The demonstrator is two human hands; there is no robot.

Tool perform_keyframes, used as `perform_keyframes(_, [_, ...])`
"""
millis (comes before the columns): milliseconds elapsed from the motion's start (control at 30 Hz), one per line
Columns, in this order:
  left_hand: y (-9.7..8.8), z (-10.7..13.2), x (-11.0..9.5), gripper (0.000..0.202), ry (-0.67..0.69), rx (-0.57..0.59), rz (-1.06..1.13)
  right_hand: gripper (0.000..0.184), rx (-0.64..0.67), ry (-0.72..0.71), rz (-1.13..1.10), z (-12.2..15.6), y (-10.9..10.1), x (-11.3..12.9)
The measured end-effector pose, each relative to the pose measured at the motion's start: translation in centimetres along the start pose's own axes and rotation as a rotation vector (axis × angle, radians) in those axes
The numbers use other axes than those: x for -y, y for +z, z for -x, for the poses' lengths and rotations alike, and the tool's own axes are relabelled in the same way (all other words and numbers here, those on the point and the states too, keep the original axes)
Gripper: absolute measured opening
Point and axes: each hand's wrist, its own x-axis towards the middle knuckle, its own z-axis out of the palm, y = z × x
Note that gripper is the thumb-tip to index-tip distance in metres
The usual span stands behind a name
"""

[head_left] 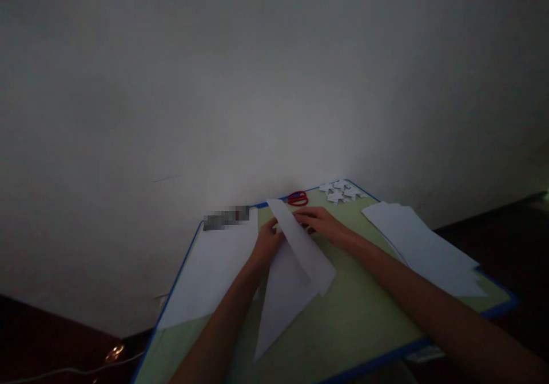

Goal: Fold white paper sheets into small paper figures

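Two hands [267,238] [319,223], one folded sheet [286,292] held

The blue-edged green table [351,321] bears red scissors [297,199], small paper shapes [337,196] and white sheets [422,250].

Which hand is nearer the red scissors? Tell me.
Right. In the picture, the right hand is just below and right of the red scissors; the left hand is farther, lower and left.
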Motion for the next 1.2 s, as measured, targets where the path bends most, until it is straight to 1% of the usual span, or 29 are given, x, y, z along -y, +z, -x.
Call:
perform_keyframes(133, [-0.3, -0.4, 0.1, 0.026, 0.163, 0.003, -0.075, 0.031, 0.047, -0.020, 0.045, 0.1, 0.5, -0.1])
perform_keyframes(200, [-0.4, -0.5, 0.1, 0.021, 0.214, 0.005, -0.101, 0.032, 0.059, -0.025, 0.046, 0.2, 0.6, -0.2])
perform_keyframes(267, [-0.5, -0.5, 0.0, 0.018, 0.254, -0.034, -0.143, 0.034, 0.083, -0.054, 0.036, 0.2, 0.6, -0.4])
perform_keyframes(367, [-0.4, -0.2, -0.2, 0.019, 0.265, -0.134, -0.158, 0.038, 0.128, -0.096, 0.007, 0.1, 0.6, -0.7])
perform_keyframes(433, [-0.5, 0.0, -0.4, 0.018, 0.254, -0.171, -0.125, 0.041, 0.151, -0.086, -0.002, 0.1, 0.6, -0.9])
perform_keyframes(567, [-0.9, 0.2, -0.9, 0.017, 0.256, -0.220, -0.060, 0.043, 0.178, -0.055, 0.014, 0.2, 0.8, -1.0])
perform_keyframes(667, [-1.1, 0.1, -0.9, 0.020, 0.268, -0.215, -0.059, 0.043, 0.179, -0.052, 0.008, 0.3, 0.9, -0.9])
perform_keyframes(733, [-1.1, -0.1, -0.7, 0.023, 0.256, -0.192, -0.095, 0.045, 0.163, -0.038, -0.010, 0.3, 0.9, -0.7])
perform_keyframes(800, [-1.0, -0.3, -0.4, 0.026, 0.266, -0.135, -0.162, 0.047, 0.122, -0.033, -0.024, 0.2, 0.8, -0.6])
perform_keyframes(933, [-0.4, -0.6, 0.6, 0.035, 0.362, 0.038, -0.350, 0.047, -0.017, -0.023, -0.035, -0.2, 0.4, -0.4])
perform_keyframes(1000, [0.0, -0.4, 1.2, 0.036, 0.402, 0.083, -0.463, 0.046, -0.072, -0.030, -0.030, -0.4, 0.2, -0.4])
perform_keyframes(1033, [0.2, -0.3, 1.5, 0.037, 0.415, 0.077, -0.517, 0.045, -0.095, -0.040, -0.020, -0.5, 0.2, -0.5])
perform_keyframes(1100, [0.5, 0.0, 1.9, 0.043, 0.432, 0.014, -0.590, 0.043, -0.131, -0.064, -0.007, -0.5, 0.2, -0.6])
perform_keyframes(1133, [0.7, 0.1, 2.0, 0.046, 0.435, -0.014, -0.603, 0.043, -0.143, -0.069, -0.005, -0.5, 0.2, -0.7])
perform_keyframes(1200, [0.8, 0.2, 2.0, 0.046, 0.432, -0.016, -0.574, 0.044, -0.151, -0.069, -0.003, -0.5, 0.2, -1.0])
